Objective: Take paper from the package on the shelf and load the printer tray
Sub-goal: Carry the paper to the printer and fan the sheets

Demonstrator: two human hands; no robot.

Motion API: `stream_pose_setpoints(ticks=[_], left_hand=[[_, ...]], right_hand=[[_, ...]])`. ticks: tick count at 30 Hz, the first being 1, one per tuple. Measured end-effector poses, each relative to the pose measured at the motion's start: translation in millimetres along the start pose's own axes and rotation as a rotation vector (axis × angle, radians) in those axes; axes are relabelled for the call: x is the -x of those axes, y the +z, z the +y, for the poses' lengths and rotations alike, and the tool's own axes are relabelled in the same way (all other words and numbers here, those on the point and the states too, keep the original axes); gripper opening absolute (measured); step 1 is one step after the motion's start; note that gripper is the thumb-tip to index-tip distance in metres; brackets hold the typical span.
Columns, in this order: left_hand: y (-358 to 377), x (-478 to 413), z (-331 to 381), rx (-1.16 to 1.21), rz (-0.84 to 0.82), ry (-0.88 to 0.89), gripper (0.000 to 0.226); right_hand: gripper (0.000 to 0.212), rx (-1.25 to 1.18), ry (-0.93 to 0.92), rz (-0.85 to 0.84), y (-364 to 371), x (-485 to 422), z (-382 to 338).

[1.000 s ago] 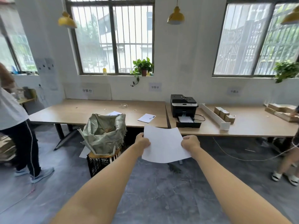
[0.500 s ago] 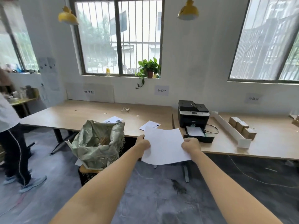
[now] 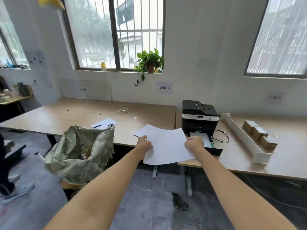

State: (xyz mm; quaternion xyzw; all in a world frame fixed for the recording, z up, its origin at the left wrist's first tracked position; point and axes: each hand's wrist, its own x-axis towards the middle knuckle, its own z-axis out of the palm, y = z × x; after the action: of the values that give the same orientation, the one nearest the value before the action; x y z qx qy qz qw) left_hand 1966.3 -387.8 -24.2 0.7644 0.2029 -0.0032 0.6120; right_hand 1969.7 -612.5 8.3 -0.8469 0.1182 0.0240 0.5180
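Observation:
I hold a white stack of paper point(image 3: 167, 146) out in front of me with both hands. My left hand point(image 3: 144, 144) grips its left edge and my right hand point(image 3: 194, 144) grips its right edge. Just beyond my right hand a black and white printer point(image 3: 199, 117) stands on the wooden table point(image 3: 232, 156). Its black paper tray point(image 3: 214, 151) is pulled out toward me with white sheets lying in it, partly hidden by my right hand. The paper hovers at the table's front edge, left of the tray.
A crate holding a green woven sack point(image 3: 79, 151) stands on the floor at the left. A second wooden table point(image 3: 69, 118) carries loose sheets and a pen. A white divider point(image 3: 245, 140) and cardboard boxes point(image 3: 259, 135) lie right of the printer. Another person's leg and shoe point(image 3: 10, 185) are at the far left.
I have walked closer to the tables, so the printer and its tray look larger and nearer. The paper stays held in both hands and now reaches the table's edge.

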Motion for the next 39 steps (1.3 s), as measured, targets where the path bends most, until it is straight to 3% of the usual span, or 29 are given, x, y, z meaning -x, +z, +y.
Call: stream_pose_setpoints(ticks=[5,8,10,13,15,22,28,32,35,39], left_hand=[[16.2,-96.3,24.9,0.009,0.014,-0.003,0.032],[19.5,-145.0,45.7,0.013,0.028,-0.041,0.041],[19.6,-178.9,59.3,0.037,0.013,-0.021,0.035],[16.4,-221.6,78.8,0.048,0.01,0.004,0.055],[15.8,-258.3,86.4,0.041,0.012,0.006,0.049],[34.4,-371.0,105.7,0.067,0.03,-0.017,0.037],[74.0,-470.1,113.9,0.063,0.07,-0.066,0.043],[95.4,-526.1,119.8,0.09,0.083,-0.08,0.041],[104.3,-557.8,119.1,0.152,0.176,-0.022,0.063],[101.1,-594.5,120.0,0.267,0.247,0.038,0.05]], right_hand=[[0.043,-0.025,-0.026,-0.033,19.9,-123.1,-4.0],[0.039,-0.032,-0.02,-0.021,33.4,-162.6,-25.0],[0.026,-0.052,-0.007,-0.013,42.2,-186.1,-45.9],[0.027,-0.043,-0.015,-0.021,58.9,-225.8,-70.9],[0.021,-0.044,-0.024,-0.007,71.2,-255.6,-82.5],[0.032,-0.037,-0.019,-0.014,96.9,-369.9,-103.6],[0.025,-0.015,-0.013,-0.057,116.9,-485.5,-98.7],[0.037,-0.057,-0.009,-0.099,128.7,-563.2,-99.4],[0.041,-0.147,0.035,-0.117,143.8,-607.4,-99.6],[0.047,-0.245,0.007,-0.166,169.1,-653.7,-96.8]])
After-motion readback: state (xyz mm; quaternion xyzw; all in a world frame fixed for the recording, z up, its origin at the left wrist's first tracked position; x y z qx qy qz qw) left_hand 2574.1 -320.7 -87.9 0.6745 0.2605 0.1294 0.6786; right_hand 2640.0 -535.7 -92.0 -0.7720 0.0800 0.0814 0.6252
